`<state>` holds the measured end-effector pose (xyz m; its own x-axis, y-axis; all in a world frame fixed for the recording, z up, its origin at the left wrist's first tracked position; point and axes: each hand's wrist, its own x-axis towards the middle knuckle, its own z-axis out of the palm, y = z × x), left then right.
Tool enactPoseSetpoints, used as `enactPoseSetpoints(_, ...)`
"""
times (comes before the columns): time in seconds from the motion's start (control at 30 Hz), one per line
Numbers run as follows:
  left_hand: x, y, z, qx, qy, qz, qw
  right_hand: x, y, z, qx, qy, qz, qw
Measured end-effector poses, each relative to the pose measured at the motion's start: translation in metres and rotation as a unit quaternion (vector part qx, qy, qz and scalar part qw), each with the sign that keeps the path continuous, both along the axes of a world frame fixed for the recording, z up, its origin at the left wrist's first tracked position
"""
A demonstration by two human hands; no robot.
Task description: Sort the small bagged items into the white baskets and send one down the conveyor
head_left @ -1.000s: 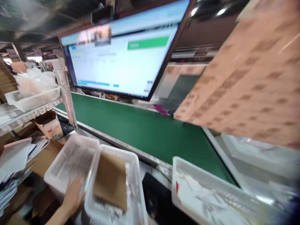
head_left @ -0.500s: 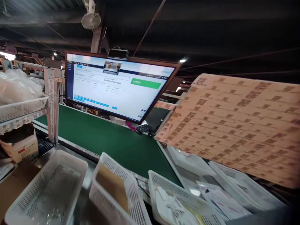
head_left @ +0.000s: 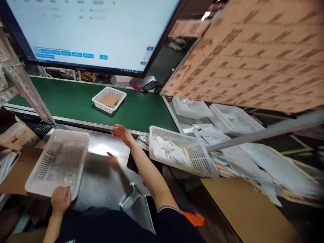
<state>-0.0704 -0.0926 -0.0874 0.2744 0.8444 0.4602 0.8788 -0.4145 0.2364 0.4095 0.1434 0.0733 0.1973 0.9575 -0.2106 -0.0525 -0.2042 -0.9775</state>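
Left hand (head_left: 60, 199) grips the near rim of an empty white basket (head_left: 57, 162) on the steel counter (head_left: 101, 175); right hand (head_left: 121, 132), fingers spread and holding nothing, hovers near the green conveyor (head_left: 71, 101), where a small basket holding cardboard (head_left: 109, 99) sits; judged: that basket looks just released, the empty one awaits filling

Left hand (head_left: 60, 199) low, fingers curled. Right hand (head_left: 122, 133) open, arm stretched forward.

A large monitor (head_left: 88, 33) fills the upper left of the frame, its pale screen glowing over a green conveyor belt (head_left: 63, 99) that runs across the middle. Below the belt lies a shiny steel worktop (head_left: 101, 175) catching a bright reflection. A sheet of printed pink labels (head_left: 253, 54) hangs at upper right, and a metal shelf post (head_left: 25, 87) slants at left.
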Motion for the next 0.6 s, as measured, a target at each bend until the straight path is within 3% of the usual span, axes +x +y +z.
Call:
enactPoseSetpoints(0.07,-0.005,0.001,0.003,0.006,0.031,-0.008,0.999,0.023,-0.053,-0.035,-0.032,0.000,-0.018,0.999)
enactPoseSetpoints(0.13,-0.013,0.004,0.006,-0.003,0.060,-0.014,0.998,0.057,-0.115,-0.068,-0.074,-0.029,-0.088,0.993)
enactPoseSetpoints(0.2,-0.020,0.010,0.008,-0.025,0.082,-0.013,0.996,0.091,-0.170,-0.098,-0.117,-0.079,-0.177,0.974)
enactPoseSetpoints(0.27,-0.026,0.016,0.012,-0.052,0.098,-0.024,0.994,0.116,-0.206,-0.120,-0.145,-0.133,-0.236,0.952)
enactPoseSetpoints(0.37,-0.029,0.022,0.021,-0.061,0.113,-0.032,0.991,0.124,-0.216,-0.134,-0.122,-0.196,-0.238,0.943)
enactPoseSetpoints(0.47,-0.024,0.013,0.024,-0.017,0.097,-0.022,0.995,0.099,-0.208,-0.133,-0.044,-0.250,-0.199,0.947)
enactPoseSetpoints(0.53,-0.012,0.000,0.018,0.015,0.070,-0.009,0.997,0.083,-0.214,-0.143,0.001,-0.282,-0.171,0.944)
enactPoseSetpoints(0.6,0.007,-0.012,0.006,0.039,0.047,0.017,0.998,0.082,-0.224,-0.167,0.026,-0.352,-0.168,0.920)
